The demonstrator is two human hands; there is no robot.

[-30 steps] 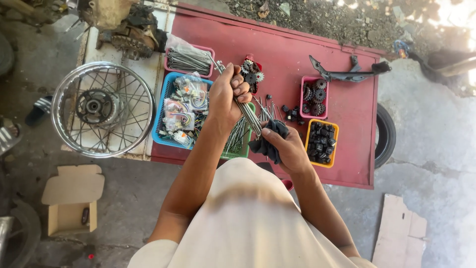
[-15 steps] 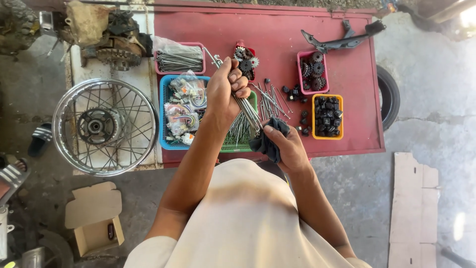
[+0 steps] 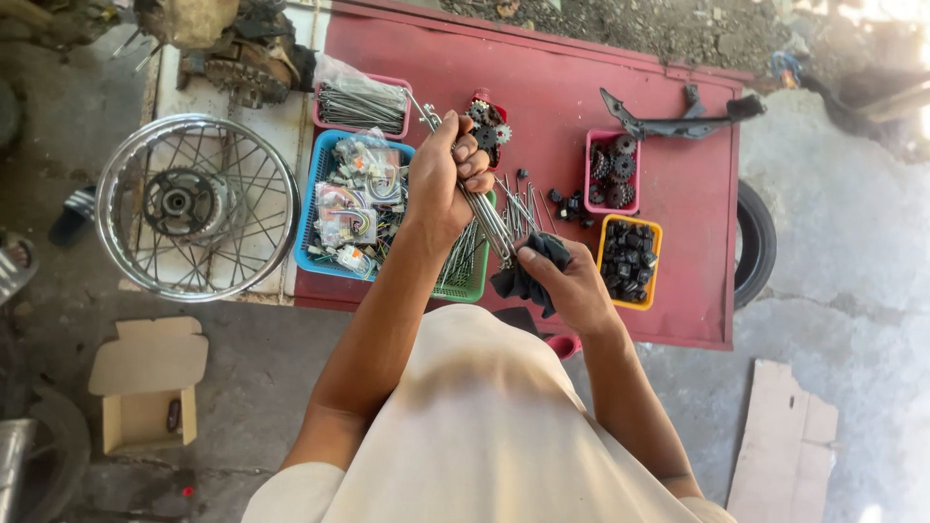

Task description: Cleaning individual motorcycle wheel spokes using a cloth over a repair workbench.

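Head view: a person stands over a red table [image 3: 542, 87], seen from above.
Left hand [image 3: 441, 179]: clenched round a bundle of wheel spokes [image 3: 481, 208], frame centre.
Right hand [image 3: 572, 281]: grasping a dark rag [image 3: 528, 276] against the bundle's lower end.
Progress: wiping looks under way; more spokes lie in the green tray [image 3: 465, 276] and pink tray [image 3: 360, 105], seemingly untouched.
Nearby: spoked wheel rim [image 3: 194, 208], left of frame.
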